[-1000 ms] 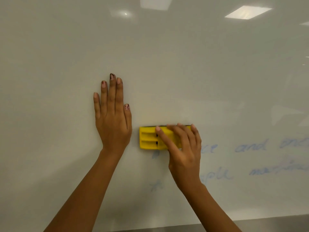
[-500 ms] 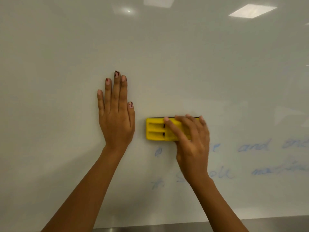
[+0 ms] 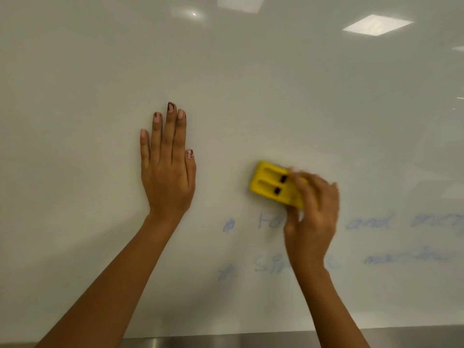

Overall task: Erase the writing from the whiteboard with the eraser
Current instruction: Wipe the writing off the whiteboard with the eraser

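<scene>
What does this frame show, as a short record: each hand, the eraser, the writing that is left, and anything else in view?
left hand: flat on the whiteboard, fingers straight and pointing up, holds nothing
right hand: grips the eraser's right end; blurred
eraser: yellow, tilted, just above the upper line of writing
writing: two faint blue lines at the lower right, not yet erased, partly hidden by the right hand
other: metal ledge along the bottom edge; ceiling-light reflections at the top
</scene>
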